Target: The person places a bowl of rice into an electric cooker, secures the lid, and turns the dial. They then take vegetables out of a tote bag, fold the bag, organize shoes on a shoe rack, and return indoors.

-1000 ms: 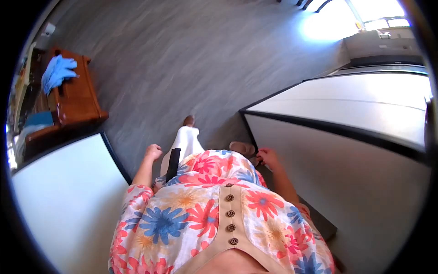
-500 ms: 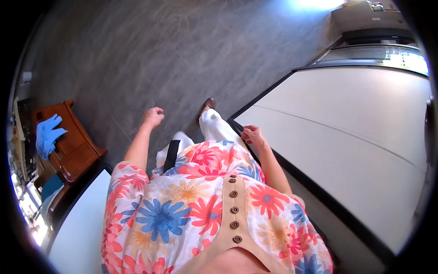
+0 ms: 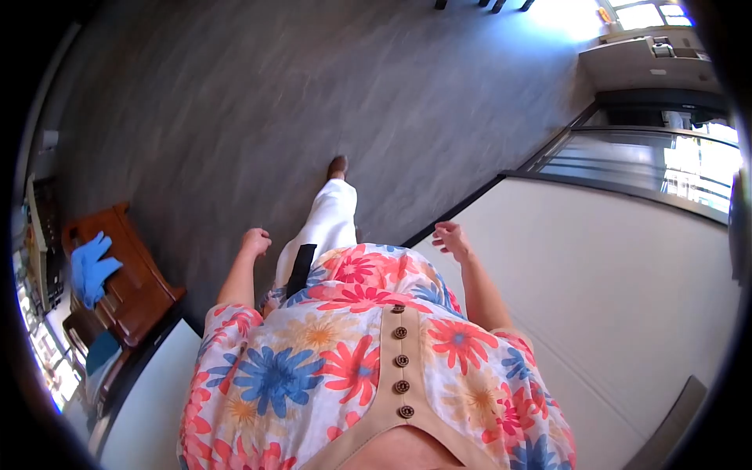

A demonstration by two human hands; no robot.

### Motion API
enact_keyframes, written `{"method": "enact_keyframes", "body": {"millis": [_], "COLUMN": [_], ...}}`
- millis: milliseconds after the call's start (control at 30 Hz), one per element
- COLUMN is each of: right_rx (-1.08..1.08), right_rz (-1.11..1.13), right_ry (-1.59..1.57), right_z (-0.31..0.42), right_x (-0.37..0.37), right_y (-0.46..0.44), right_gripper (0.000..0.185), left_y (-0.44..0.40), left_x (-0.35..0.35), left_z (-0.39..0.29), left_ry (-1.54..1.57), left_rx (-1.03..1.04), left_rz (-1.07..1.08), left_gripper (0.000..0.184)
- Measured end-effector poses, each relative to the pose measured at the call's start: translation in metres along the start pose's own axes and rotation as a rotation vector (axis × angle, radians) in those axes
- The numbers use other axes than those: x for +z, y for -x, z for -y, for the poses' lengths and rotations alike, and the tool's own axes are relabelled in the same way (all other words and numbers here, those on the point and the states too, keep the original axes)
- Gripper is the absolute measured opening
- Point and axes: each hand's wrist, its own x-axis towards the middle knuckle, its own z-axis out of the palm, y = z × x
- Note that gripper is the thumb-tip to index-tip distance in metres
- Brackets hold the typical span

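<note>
My left hand [image 3: 255, 241] hangs out in front of my left side over the grey floor, its fingers curled, and nothing shows in it. On the other side, my right hand [image 3: 452, 239] is beside the black edge of a large white panel [image 3: 580, 266], fingers loosely bent and partly apart, holding nothing. Between the hands are my floral top [image 3: 356, 298], a black strap [image 3: 301, 270] and one white trouser leg [image 3: 329, 219] with a brown shoe [image 3: 338, 166].
A brown wooden cabinet [image 3: 133, 274] with a blue cloth [image 3: 94, 268] on it stands at the left. Below it is another white panel [image 3: 157, 399]. Glass panes [image 3: 619, 157] and a dark-framed unit are at the right. Dark furniture legs [image 3: 498, 6] show at the top.
The view has moved forward past the panels. The cabinet now sits lower at the left. The feet have changed places in a stride, and both hands have swung slightly.
</note>
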Motion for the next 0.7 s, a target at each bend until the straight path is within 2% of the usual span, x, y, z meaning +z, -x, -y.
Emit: {"method": "enact_keyframes", "body": {"millis": [133,200,267,367,533,700], "right_rx": [0.039,0.028,0.033,0.064,0.049,-0.065], "right_rz": [-0.022,-0.051,-0.074,-0.02,0.072,0.036], "right_ry": [-0.039,-0.085,-0.16,-0.116,0.084,0.114], "right_z": [0.022,0.045,0.062,0.077,0.105,0.148], "right_x": [-0.03,-0.05,-0.063,-0.076,-0.103,-0.144], "right_y": [-0.012,-0.031,-0.03,-0.04,-0.071,-0.099], "right_gripper": [0.03,0.03,0.03,0.029,0.027,0.025], "left_y": [-0.036,-0.059,-0.083,-0.055,-0.041,-0.028], "left_x": [-0.039,-0.057,-0.068,-0.087,-0.06,-0.011], "left_z": [-0.072,-0.112,-0.148,-0.214,-0.202,-0.152], "left_ry": [-0.039,-0.186,-0.083,0.149,0.291,0.174], "left_rx": [-0.005,0.264,0.39,0.326,0.249,0.065], "left_rz": [0.002,-0.091,-0.149,-0.103,-0.108,-0.049], "left_gripper": [0.029,0.03,0.032,0.031,0.031,0.032]}}
